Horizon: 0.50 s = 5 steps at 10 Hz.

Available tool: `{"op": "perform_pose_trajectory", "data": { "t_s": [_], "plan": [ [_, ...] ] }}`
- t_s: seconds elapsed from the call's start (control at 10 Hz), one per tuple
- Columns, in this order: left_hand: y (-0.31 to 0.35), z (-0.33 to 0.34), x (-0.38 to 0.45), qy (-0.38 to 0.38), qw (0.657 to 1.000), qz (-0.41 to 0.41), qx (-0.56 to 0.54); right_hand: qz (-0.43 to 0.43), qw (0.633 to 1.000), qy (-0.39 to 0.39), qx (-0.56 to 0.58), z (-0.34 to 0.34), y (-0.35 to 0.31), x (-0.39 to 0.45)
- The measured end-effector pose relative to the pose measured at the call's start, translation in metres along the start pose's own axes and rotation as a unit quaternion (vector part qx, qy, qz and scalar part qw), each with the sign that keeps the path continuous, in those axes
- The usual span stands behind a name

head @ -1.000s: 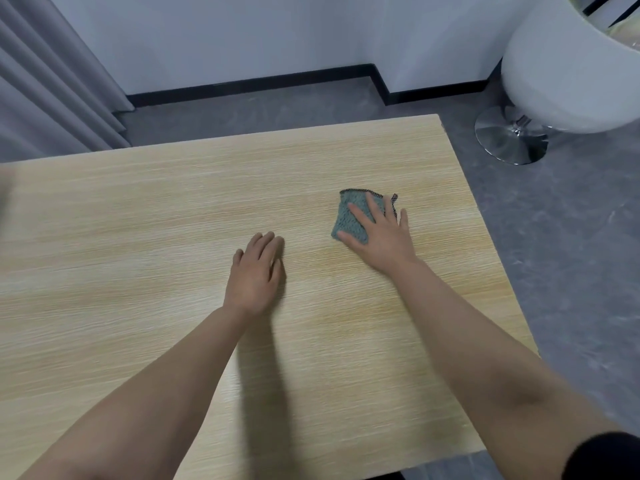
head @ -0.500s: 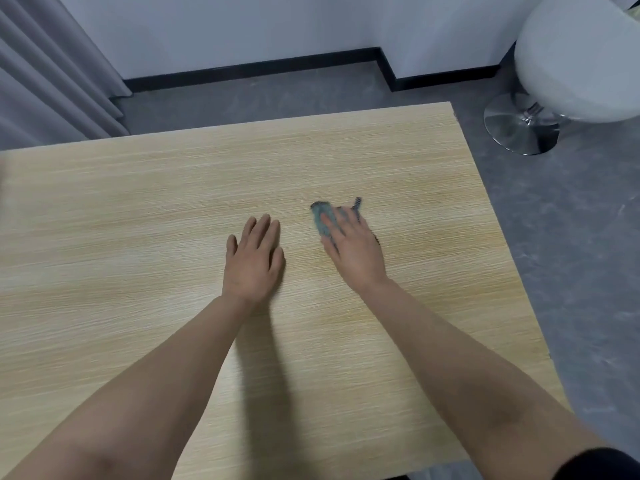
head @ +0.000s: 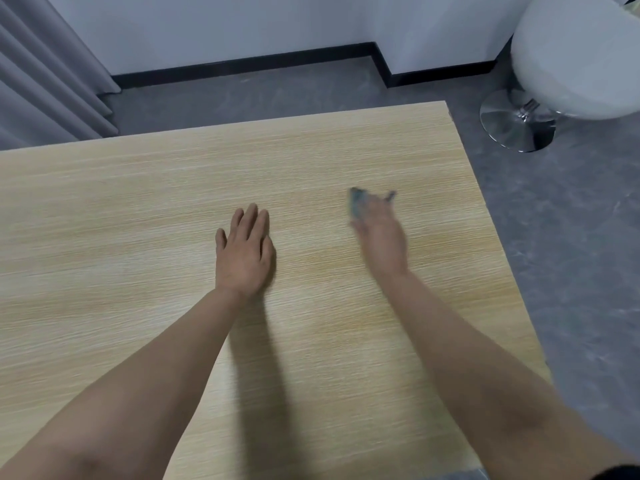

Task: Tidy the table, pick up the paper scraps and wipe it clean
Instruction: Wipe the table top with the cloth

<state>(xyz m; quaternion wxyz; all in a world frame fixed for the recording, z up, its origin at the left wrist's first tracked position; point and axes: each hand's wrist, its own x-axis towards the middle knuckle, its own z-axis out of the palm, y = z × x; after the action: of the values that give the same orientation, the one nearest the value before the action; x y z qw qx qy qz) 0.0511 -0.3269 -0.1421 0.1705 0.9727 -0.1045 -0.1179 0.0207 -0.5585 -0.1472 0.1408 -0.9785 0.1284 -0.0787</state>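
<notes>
No legible text or labels. L hand [head: 244, 252] lies flat, palm down on table [head: 104, 220], fingers together, holding nothing. R hand [head: 381, 237], motion-blurred, presses on blue-grey cloth [head: 356, 202]; grip unclear. Cloth sits under R fingertips, right of table centre, mostly hidden; axis cannot be told. Beyond table: grey curtain [head: 41, 81] far left, white chair [head: 571, 57] w/ chrome base [head: 516, 124] far right.

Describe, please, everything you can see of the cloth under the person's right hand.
The cloth is a small grey-blue rag, apparently knitted or woven, though motion blur hides its texture. It lies bunched on the wooden table, toward the right side. The right hand presses on it, fingers covering most of it; only a crumpled edge and one small corner poke out beyond the fingertips. Nothing else touches it.
</notes>
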Motion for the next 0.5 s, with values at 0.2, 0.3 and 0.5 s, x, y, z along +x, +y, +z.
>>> {"op": "perform_pose_trajectory", "data": {
  "t_s": [0.2,0.3,0.5],
  "plan": [
    [-0.003,0.003,0.003,0.024,1.0,0.002,0.007,-0.305,0.947,-0.086,0.057,0.015,-0.014,-0.001],
    [-0.003,0.004,0.005,0.049,0.999,-0.017,-0.013,-0.135,0.988,-0.074,-0.005,0.002,0.024,0.026],
    [-0.007,-0.002,0.024,0.055,0.998,-0.019,0.009,-0.005,0.999,-0.003,0.047,0.021,-0.005,0.044]
  ]
}}
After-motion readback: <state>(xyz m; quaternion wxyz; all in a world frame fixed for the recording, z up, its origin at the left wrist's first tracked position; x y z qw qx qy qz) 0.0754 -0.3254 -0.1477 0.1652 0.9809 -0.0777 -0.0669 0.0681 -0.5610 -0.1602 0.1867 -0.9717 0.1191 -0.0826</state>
